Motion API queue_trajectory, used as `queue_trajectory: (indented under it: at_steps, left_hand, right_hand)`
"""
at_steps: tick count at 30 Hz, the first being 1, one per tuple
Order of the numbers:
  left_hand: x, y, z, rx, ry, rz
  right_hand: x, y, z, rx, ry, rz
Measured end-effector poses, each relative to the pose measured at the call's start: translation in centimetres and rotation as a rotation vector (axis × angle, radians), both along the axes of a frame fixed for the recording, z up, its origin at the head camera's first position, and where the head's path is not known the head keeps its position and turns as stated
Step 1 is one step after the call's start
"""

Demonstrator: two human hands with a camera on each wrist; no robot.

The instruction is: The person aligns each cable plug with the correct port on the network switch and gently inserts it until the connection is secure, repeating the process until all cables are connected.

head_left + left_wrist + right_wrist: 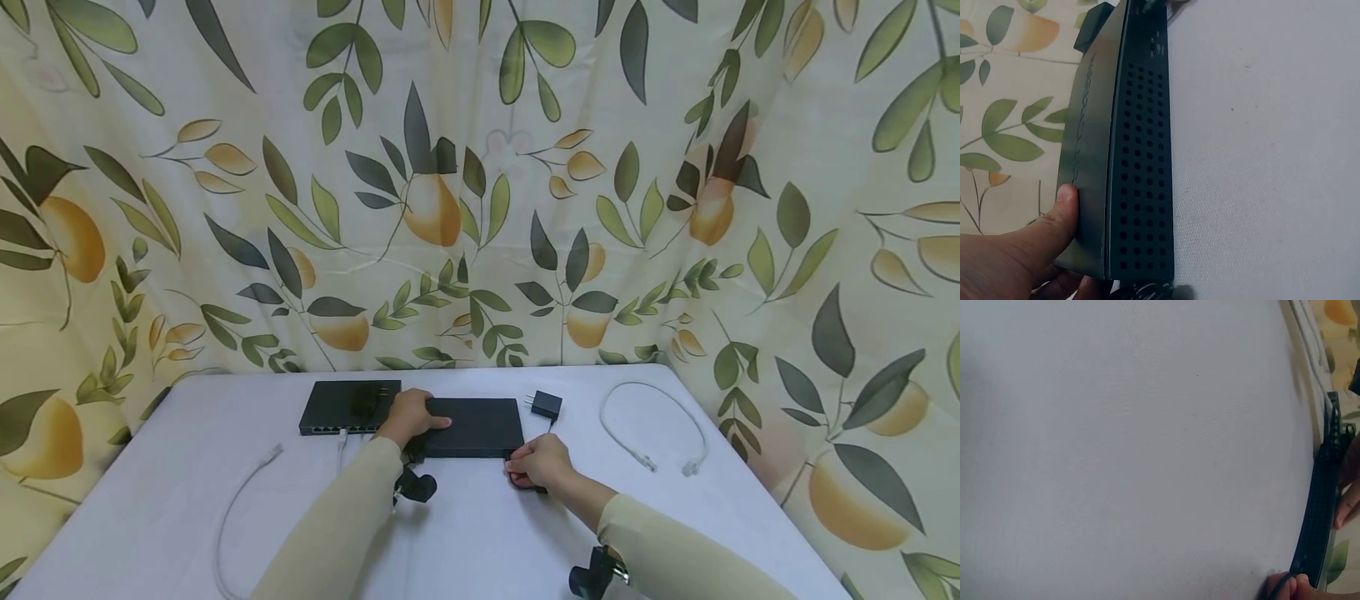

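Fruit-and-leaf curtain backs the white table, where the flat black box lies toward twelve o'clock. It looks rigid and fairly light, its smooth top perhaps slippery, so its short edges offer the surest hold. The left hand grips its nine-o'clock end, thumb on top; the right hand pinches a thin black cable, likely soft and bendy, at the box's four-o'clock corner. No container is in view.

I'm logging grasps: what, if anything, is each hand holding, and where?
Left hand: the vented black box, by its left end. Right hand: the black power cable, where it reaches the box.
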State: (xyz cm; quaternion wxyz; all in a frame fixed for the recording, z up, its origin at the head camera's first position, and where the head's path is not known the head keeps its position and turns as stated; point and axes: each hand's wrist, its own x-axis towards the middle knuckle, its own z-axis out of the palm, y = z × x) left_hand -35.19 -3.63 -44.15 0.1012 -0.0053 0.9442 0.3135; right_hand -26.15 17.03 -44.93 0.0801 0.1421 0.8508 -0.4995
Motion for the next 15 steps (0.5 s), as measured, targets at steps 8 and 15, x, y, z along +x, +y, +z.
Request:
queue_trajectory:
  at_steps: [8, 15]
  left_hand:
    - [0.0, 0.14, 0.02, -0.013, -0.003, 0.031]
    - [0.22, 0.43, -0.05, -0.016, 0.018, 0.055]
  right_hand:
    - [-0.09, 0.11, -0.19, -0.016, 0.016, 0.027]
    - [-0.01, 0.89, 0.77, 0.038, 0.036, 0.07]
